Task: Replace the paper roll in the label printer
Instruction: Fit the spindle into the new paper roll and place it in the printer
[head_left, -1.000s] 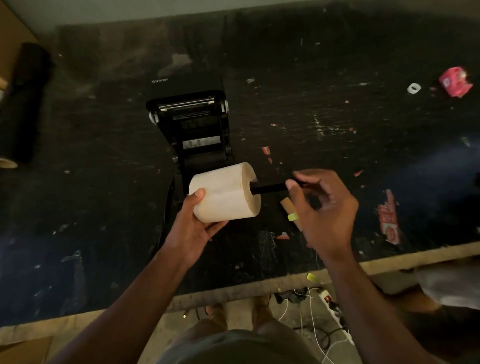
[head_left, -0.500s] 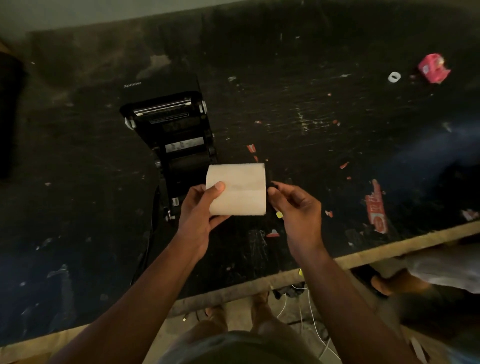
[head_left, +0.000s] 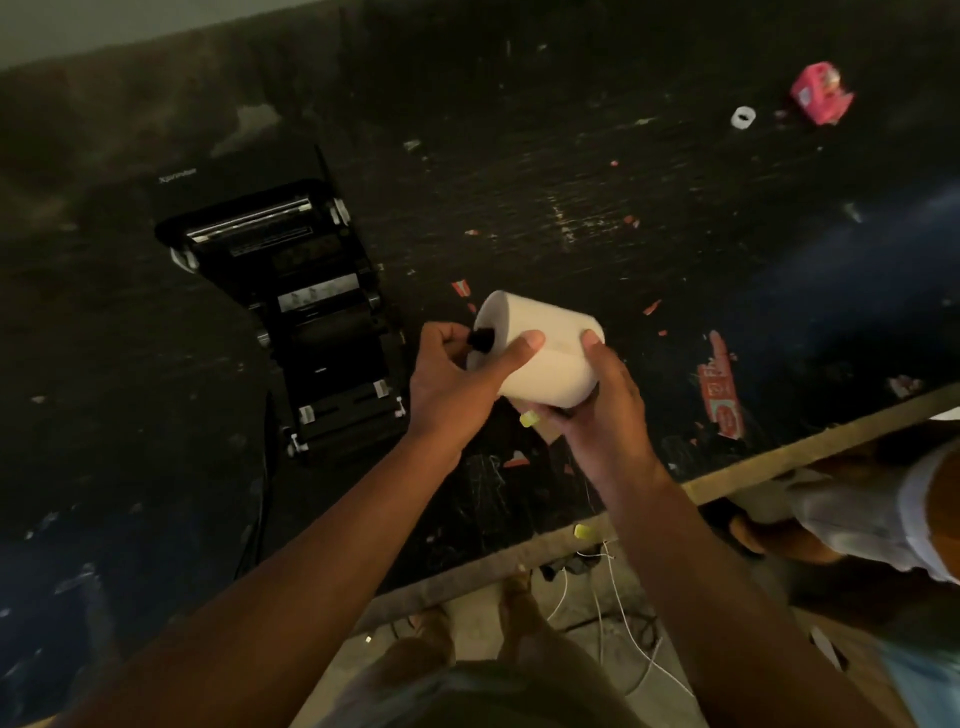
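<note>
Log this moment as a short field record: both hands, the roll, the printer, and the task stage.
left hand: thumb across the roll's side, fingers at the black spindle end
right hand: grip on the roll's near end, from below
paper roll: white, held in the air above the table, tilted
label printer: black, on the table left of the hands, lid open, bay without a roll
task stage: roll on its spindle, not yet in the printer
</note>
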